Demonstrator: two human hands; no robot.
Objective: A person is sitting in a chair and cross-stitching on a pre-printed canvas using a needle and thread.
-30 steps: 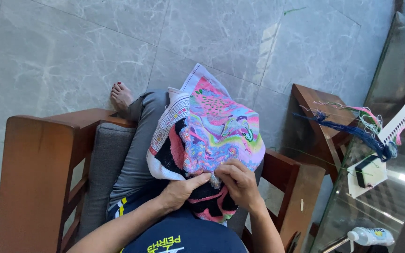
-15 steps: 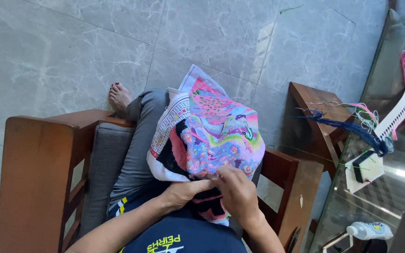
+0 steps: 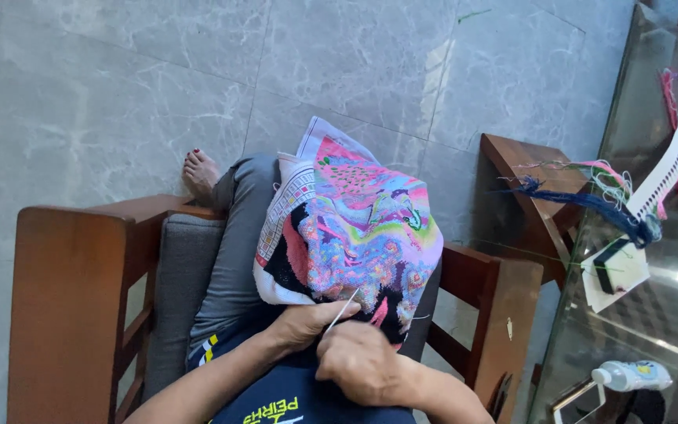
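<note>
**Stitching on the lap**

Watching my feed: the colourful embroidery cloth drapes over the knees, just above both hands. Left hand grips its lower edge; right hand pinches a needle against the fabric.

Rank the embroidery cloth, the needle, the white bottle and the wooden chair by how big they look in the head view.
Largest to smallest:
1. wooden chair
2. embroidery cloth
3. white bottle
4. needle
The bottle is partly cut off behind the glass table, so its full size is unsure.
</note>
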